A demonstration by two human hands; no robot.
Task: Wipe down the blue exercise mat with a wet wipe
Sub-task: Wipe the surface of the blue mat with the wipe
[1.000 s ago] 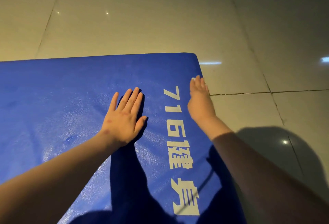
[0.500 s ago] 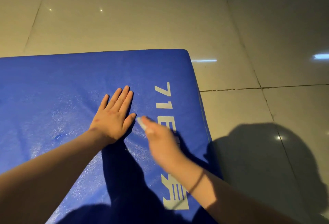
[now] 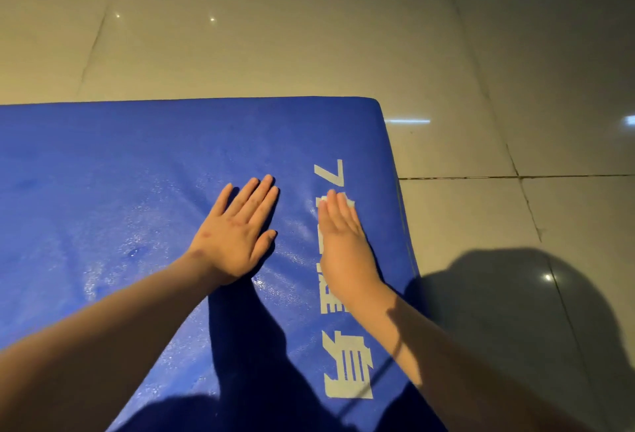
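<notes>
Wipe (image 3: 349,203) peeks from under the right hand (image 3: 343,246), whose straight fingers press it onto the blue mat (image 3: 103,163), probably to scrub. The left hand (image 3: 233,236), fingers flat and released, steadies beside them.

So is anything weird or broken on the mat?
Nothing looks broken. The mat shines wet around the left hand, and one small dark dimple sits just left of that hand. The right hand presses the wipe on the white letters.
</notes>
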